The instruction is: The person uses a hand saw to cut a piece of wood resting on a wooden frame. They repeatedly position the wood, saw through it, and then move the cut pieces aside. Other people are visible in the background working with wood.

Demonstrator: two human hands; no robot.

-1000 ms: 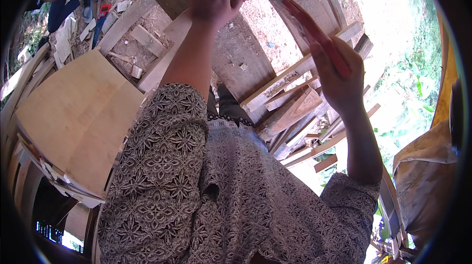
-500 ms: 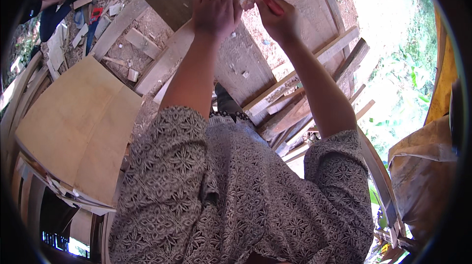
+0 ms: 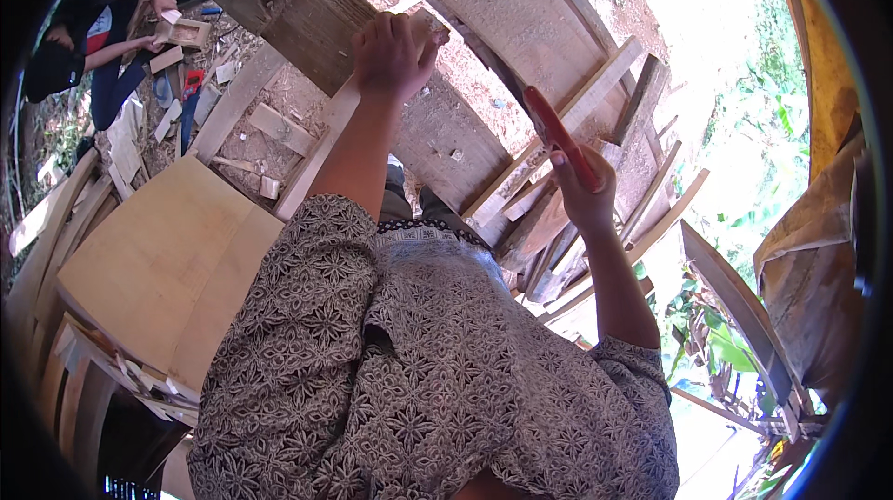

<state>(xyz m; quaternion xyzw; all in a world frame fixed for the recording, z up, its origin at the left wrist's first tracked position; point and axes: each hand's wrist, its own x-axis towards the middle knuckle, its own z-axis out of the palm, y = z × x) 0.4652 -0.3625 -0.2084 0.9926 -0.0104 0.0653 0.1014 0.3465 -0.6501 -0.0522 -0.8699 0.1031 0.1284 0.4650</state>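
Observation:
My right hand [image 3: 588, 186] is closed around a red-handled tool [image 3: 563, 139], held up over the boards on the right. The blade does not show clearly now. My left hand [image 3: 395, 58] is closed on a small rough wood piece [image 3: 433, 27], pale with a brownish end jutting past the fingers. That hand is above a wide weathered plank [image 3: 326, 16], and my two hands are well apart.
At the upper left a person [image 3: 102, 44] holds a small wooden box [image 3: 186, 32]. A red-handled saw [image 3: 191, 95] lies nearby among offcuts. A plywood sheet [image 3: 167, 258] stands at my left. Stacked timber [image 3: 549, 221] lies right of my legs; a brown tarp [image 3: 809, 267] hangs far right.
My right hand has pulled the red-handled tool back toward me and right, away from my left hand. The brown flaky piece and metal blade seen beside it are no longer visible there.

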